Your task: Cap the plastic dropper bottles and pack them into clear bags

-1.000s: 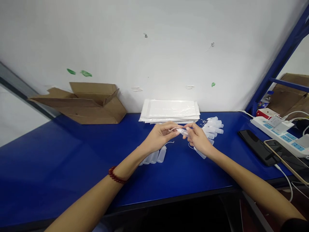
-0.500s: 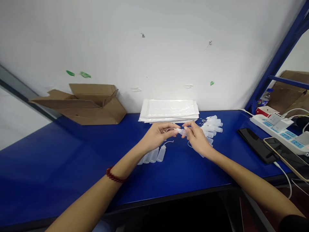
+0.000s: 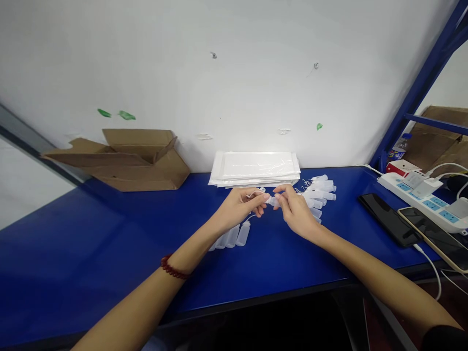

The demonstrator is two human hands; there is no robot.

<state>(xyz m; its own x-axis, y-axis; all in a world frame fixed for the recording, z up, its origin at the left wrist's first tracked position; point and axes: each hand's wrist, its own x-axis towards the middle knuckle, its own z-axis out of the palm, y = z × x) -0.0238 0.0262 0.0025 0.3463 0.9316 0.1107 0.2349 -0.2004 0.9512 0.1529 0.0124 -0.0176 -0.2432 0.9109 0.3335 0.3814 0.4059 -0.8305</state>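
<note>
A small translucent squeeze bottle [image 3: 273, 201] with a thin bent spout is held level between my two hands above the blue table. My left hand [image 3: 239, 207] pinches it at the cap end, the white spout running back over the fingers. Closed round the body from the other side is my right hand [image 3: 298, 214], which hides most of it. Below my left hand several like bottles [image 3: 243, 234] lie side by side, partly covered by the wrist. More bottles [image 3: 321, 187] form a fanned pile just beyond my right hand.
Flat white plastic packets [image 3: 256, 165] are stacked against the wall. An open cardboard box [image 3: 146, 170] stands at the back left. On the right are two phones [image 3: 389, 219], a power strip [image 3: 420, 195] with chargers and trailing white cables, and a blue metal post [image 3: 413, 92].
My hands have drawn slightly closer together, and the fingers of my right hand now cover more of the bottle. The whole view has shifted a little.
</note>
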